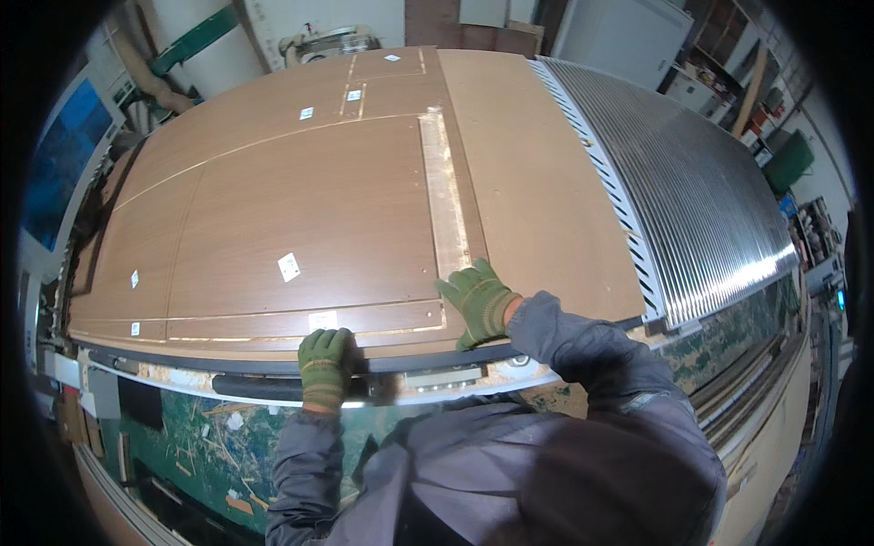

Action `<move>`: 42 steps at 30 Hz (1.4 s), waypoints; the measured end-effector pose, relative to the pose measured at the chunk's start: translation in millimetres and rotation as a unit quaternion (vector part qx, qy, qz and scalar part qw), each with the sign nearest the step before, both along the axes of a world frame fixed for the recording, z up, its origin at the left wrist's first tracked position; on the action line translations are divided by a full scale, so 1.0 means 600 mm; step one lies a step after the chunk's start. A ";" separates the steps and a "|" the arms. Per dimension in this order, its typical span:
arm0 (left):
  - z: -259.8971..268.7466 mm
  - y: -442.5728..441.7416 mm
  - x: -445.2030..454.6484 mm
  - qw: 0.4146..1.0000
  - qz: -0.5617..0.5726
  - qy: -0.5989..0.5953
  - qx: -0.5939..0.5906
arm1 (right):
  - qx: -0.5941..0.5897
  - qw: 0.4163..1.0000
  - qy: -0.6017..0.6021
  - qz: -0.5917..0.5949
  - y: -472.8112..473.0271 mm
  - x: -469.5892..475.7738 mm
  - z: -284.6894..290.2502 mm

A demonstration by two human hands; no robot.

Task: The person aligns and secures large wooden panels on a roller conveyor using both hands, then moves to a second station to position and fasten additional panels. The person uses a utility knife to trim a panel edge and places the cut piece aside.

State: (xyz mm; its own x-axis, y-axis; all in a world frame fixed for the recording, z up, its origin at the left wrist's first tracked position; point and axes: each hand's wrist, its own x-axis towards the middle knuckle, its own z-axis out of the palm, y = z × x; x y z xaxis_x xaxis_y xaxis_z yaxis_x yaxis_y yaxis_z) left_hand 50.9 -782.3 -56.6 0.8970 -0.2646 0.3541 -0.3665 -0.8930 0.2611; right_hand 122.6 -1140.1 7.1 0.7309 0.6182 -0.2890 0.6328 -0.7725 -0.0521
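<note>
A wood-grain brown board [307, 205], cut through by grooves into several panels, lies flat on the machine bed before me. My left hand [324, 365], in a green knitted glove, rests at the board's front edge with its fingers over a white label [323, 320]. Whether it grips the edge cannot be told. My right hand [480, 304], gloved the same way, is spread at the board's front right corner. Its fingertips are by the near end of a pale, rough-surfaced strip [445, 191]. Several other white labels [289, 267] are stuck on the panels.
A plain tan board surface [539, 184] extends to the right. Beyond it are a slotted white strip [601, 177] and a ribbed metal cover [676, 177]. A black roller-like bar [256, 388] runs along the front. Offcuts and scraps [232, 423] litter the green floor. A screen [68, 164] stands left.
</note>
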 end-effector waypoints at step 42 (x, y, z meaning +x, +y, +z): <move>0.097 -0.054 -0.011 0.995 0.069 -0.046 -0.060 | 0.048 0.998 0.044 0.024 0.001 0.022 0.026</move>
